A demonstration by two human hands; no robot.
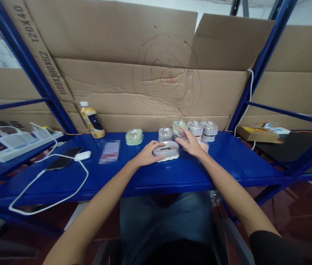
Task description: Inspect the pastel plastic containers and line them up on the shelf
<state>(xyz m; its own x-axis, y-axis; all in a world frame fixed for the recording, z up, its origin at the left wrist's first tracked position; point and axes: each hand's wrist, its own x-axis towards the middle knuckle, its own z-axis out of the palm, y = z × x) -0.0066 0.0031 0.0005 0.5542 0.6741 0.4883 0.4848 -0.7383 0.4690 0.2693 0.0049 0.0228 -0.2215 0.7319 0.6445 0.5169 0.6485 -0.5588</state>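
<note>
Left hand (146,154) is clamped round the left end of one slotted gray case (169,151), mid-frame. Right hand (193,143) is on one green case (176,128) just behind, partly covering it; can't tell if it's actually gripping. Second green case (134,137) sits left of center. Stacked cases (209,128) right of center overlap, so no solid count. One bottle (93,121), center-left.

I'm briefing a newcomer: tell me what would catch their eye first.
Probably the red rings drawn on the cardboard behind the blue table. Below them, the left hand grasps a grey box, with the right hand beside it at a green box. A yellow bottle stands at the table's back left.
</note>
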